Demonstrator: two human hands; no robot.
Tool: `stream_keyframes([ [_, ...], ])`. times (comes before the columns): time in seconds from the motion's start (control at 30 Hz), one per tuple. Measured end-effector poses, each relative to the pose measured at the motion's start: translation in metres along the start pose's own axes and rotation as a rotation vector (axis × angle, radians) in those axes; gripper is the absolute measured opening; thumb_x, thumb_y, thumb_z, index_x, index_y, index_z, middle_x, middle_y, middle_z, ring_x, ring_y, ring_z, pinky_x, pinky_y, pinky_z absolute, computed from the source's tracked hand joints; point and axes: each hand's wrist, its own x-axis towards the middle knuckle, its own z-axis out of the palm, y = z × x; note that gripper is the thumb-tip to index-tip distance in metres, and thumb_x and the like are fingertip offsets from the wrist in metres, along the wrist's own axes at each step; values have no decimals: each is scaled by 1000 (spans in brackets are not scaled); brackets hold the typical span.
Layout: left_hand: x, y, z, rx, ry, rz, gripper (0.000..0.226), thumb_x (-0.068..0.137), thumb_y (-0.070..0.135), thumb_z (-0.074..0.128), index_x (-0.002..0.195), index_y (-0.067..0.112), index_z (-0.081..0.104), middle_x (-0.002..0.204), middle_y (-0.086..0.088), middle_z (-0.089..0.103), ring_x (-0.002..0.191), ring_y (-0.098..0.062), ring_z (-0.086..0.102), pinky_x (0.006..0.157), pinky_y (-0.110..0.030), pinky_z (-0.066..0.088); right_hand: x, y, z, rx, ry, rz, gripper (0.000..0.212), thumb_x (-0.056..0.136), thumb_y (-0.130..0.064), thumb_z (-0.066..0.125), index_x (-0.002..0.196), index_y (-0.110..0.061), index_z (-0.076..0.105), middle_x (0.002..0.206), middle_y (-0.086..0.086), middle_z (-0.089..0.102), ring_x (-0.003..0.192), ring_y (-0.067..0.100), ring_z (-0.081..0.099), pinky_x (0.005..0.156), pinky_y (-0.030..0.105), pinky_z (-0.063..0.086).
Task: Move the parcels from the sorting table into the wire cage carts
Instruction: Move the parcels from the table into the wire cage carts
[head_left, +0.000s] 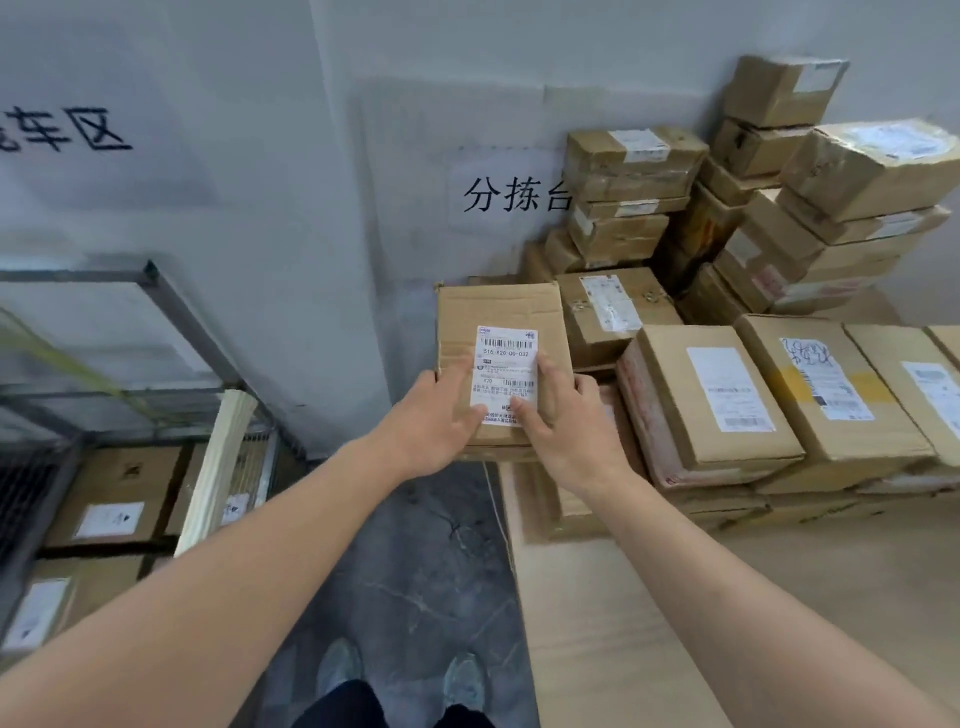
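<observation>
Both hands hold a brown cardboard parcel (501, 332) out in front of the person, over the gap between the sorting table (623, 623) at right and a wire cage cart (171, 312) at left. The left hand (441, 421) grips the parcel's near-left corner, thumb on top by the white shipping label (504, 374); the right hand (566, 421) holds the near-right side w/ thumb and forefinger laid across the label, other fingers presumably curled under, out of sight. The parcel is clear of the table, held roughly level, label face up. Its long axis runs away from the person toward the wall; label text reads upright from the wearer's side, barcode at the far end.

At right, the pale wooden table carries a row of flat labelled boxes (711, 395) just beside the held parcel, and taller stacks of boxes (779, 208) against the wall behind. A wall sign (517, 195) w/ black characters sits above the table's far-left corner. The cart at left holds more labelled boxes (114, 499); a pale folded sheet, possibly cardboard, (218, 467) leans on its frame. Floor (415, 571) is dark grey stone; walls are light grey. The person's shoes (343, 665) show at bottom.
</observation>
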Motion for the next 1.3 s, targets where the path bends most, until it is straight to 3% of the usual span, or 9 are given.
stream_keyframes([
  [0.1, -11, -27, -20, -16, 63, -51, 75, 98, 53, 50, 160, 44, 6, 153, -10, 41, 137, -30, 46, 118, -42, 36, 12, -28, 17, -19, -32, -78, 70, 102, -56, 52, 161, -39, 19, 134, 4, 42, 113, 24, 57, 101, 45, 51],
  [0.2, -28, -56, -43, -45, 126, -114, 76, 95, 54, 52, 157, 46, 8, 153, -10, 43, 135, -30, 49, 117, -45, 38, 22, -58, 41, -57, -79, -144, 69, 101, -58, 51, 160, -41, 19, 128, -1, 41, 104, 20, 55, 92, 39, 51],
  [0.3, -45, -86, -67, -38, 190, -150, 75, 100, 42, 58, 160, 40, 13, 151, -11, 47, 135, -29, 47, 112, -37, 36, 33, -89, 72, -67, -137, -212, 69, 100, -60, 51, 158, -43, 18, 133, 3, 43, 106, 22, 59, 95, 44, 55],
  [0.5, -72, -165, -109, -77, 219, -300, 79, 95, 46, 62, 157, 43, 13, 143, -13, 48, 133, -33, 47, 112, -49, 41, 49, -153, 141, -74, -275, -296, 69, 99, -57, 56, 158, -41, 24, 134, 7, 44, 110, 29, 59, 94, 43, 52],
  [0.67, -97, -240, -143, -107, 265, -357, 71, 97, 40, 61, 156, 34, 23, 142, -8, 56, 133, -30, 48, 108, -43, 42, 55, -208, 208, -112, -384, -329, 71, 98, -59, 55, 159, -41, 22, 139, 6, 42, 117, 28, 58, 97, 45, 52],
  [0.8, -119, -297, -163, -157, 288, -476, 69, 99, 44, 57, 156, 43, 18, 132, -12, 57, 122, -31, 55, 101, -46, 47, 54, -250, 261, -151, -489, -385, 71, 98, -61, 54, 158, -40, 21, 135, 5, 41, 115, 30, 58, 97, 49, 52],
  [0.93, -140, -337, -180, -220, 306, -579, 72, 97, 47, 58, 153, 53, 13, 130, -5, 54, 115, -27, 58, 98, -45, 48, 61, -288, 303, -194, -577, -435, 73, 97, -61, 55, 159, -39, 22, 141, 7, 40, 120, 31, 56, 100, 48, 50],
  [1.07, -149, -380, -193, -281, 313, -683, 80, 93, 51, 57, 155, 50, 7, 147, -5, 51, 125, -26, 56, 107, -47, 46, 81, -321, 350, -240, -685, -519, 74, 97, -62, 56, 158, -40, 22, 142, 7, 41, 123, 31, 54, 101, 49, 49],
  [1.3, -135, -468, -203, -388, 407, -872, 79, 98, 40, 59, 159, 41, 9, 141, -10, 55, 113, -26, 60, 97, -43, 50, 132, -373, 453, -326, -870, -675, 74, 97, -60, 56, 158, -37, 21, 144, 10, 41, 122, 29, 54, 100, 49, 51],
])
